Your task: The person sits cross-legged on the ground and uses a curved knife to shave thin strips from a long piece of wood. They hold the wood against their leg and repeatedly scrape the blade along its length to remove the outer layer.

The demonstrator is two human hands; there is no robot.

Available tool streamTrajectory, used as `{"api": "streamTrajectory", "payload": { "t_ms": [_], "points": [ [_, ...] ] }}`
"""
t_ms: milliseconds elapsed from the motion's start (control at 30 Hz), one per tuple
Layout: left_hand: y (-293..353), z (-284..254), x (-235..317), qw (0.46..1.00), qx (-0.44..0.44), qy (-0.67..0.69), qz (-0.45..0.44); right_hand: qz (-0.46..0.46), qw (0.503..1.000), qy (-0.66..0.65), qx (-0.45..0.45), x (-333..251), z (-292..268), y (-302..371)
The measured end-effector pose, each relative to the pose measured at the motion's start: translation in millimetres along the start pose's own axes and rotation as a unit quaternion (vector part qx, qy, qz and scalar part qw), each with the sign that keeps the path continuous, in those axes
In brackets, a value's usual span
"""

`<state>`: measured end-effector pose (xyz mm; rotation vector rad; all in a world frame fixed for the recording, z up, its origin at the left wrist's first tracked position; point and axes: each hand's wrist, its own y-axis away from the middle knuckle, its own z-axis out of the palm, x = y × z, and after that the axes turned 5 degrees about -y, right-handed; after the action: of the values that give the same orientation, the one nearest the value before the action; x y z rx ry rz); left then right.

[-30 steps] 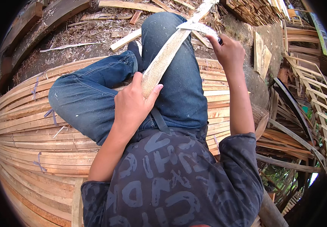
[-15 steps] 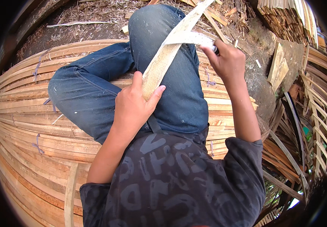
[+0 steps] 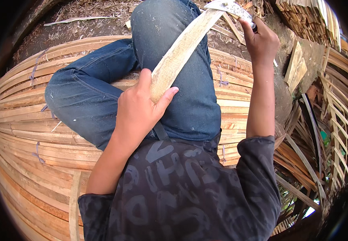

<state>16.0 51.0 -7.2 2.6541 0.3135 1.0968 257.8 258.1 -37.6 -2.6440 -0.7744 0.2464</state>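
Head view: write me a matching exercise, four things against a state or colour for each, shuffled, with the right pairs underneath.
1. left hand
2. jeans
3. right hand
4. shirt

A. gripping the curved knife
B. dark, with grey print
C. holding the near end of the wooden strip
D. blue

Pairs: 1-C, 2-D, 3-A, 4-B

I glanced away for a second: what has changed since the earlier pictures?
The right hand and its knife first came nearer the left hand, then moved outward along the wood strip. Nothing was let go; the left hand still grips the strip's near end.
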Motion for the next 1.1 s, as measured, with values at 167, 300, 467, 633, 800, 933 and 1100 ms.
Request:
{"api": "streamTrajectory", "payload": {
  "t_ms": [167, 300, 467, 633, 800, 933, 1100],
  "points": [
    [-3, -2, 5, 0.999, -0.027, -0.016, -0.018, -0.096, 0.98, -0.143, -0.099, -48, -7, 50],
    [-1, 1, 5, 1.0, -0.019, -0.009, 0.001, 0.092, 0.995, 0.013, -0.045, 5, -9, 9],
    [1, 6, 5, 1.0, -0.011, -0.008, 0.005, -0.045, 0.987, -0.126, -0.089, -34, -12, 50],
    [2, 4, 11, 1.0, -0.026, -0.011, 0.01, 0.277, 0.953, -0.11, -0.051, 36, -19, 7],
    [-4, 3, 12, 0.999, -0.046, 0.003, -0.013, -0.024, 0.989, -0.132, -0.068, -21, -19, 34],
    [0, 4, 14, 0.999, -0.041, 0.031, -0.001, 0.076, 0.996, -0.03, -0.032, 10, -21, 13],
    [-1, 8, 10, 0.999, -0.023, 0.012, 0.024, -0.097, 0.982, -0.136, -0.087, -30, -25, 52]
  ]
}}
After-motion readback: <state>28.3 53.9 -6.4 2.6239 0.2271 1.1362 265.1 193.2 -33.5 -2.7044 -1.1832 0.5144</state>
